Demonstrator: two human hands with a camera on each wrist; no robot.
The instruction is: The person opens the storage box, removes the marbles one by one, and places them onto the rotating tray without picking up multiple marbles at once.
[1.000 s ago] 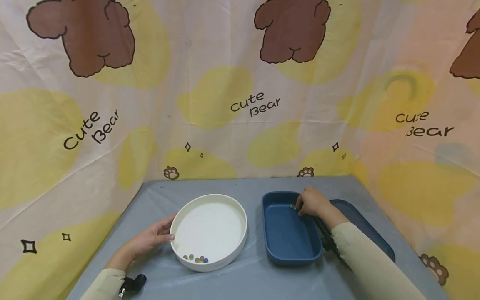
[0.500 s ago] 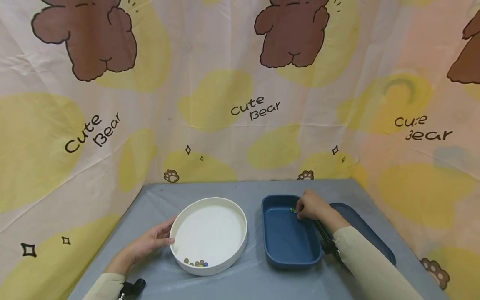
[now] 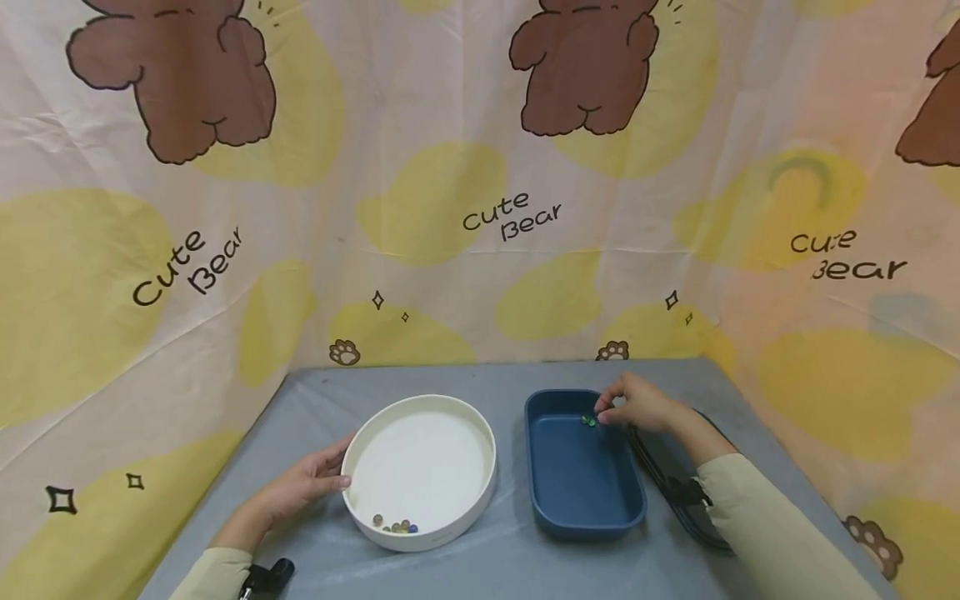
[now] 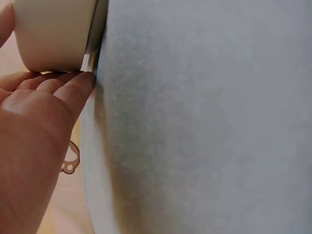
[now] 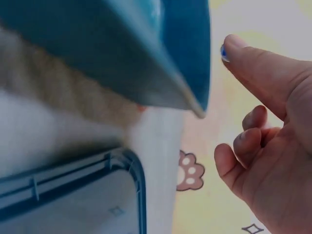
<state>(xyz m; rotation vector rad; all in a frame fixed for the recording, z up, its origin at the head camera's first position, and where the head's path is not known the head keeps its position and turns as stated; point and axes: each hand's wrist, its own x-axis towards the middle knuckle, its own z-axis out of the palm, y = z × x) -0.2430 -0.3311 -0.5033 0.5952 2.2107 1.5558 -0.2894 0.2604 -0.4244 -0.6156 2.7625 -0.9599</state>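
Observation:
My left hand (image 3: 303,483) holds the side of a round white dish (image 3: 420,458), thumb by the rim and fingers against the outer wall. Several glass marbles (image 3: 397,527), one of them blue, lie inside along its near edge. My right hand (image 3: 641,404) is over the far right corner of a deep blue rectangular container (image 3: 585,475). Between its thumb and forefinger it pinches a small marble (image 5: 224,52), whose blue and white edge shows in the right wrist view. A few green marbles (image 3: 588,421) lie in the container just left of those fingertips.
A blue lid (image 5: 131,161) with a raised rim lies right of the container, partly under my right forearm. Grey cloth (image 3: 510,558) covers the table. A printed bear curtain (image 3: 420,208) stands behind and at both sides.
My right hand has lifted and drawn slightly back from the container's floor, now pinching a marble. The left hand stays on the dish, where a marble has shifted slightly.

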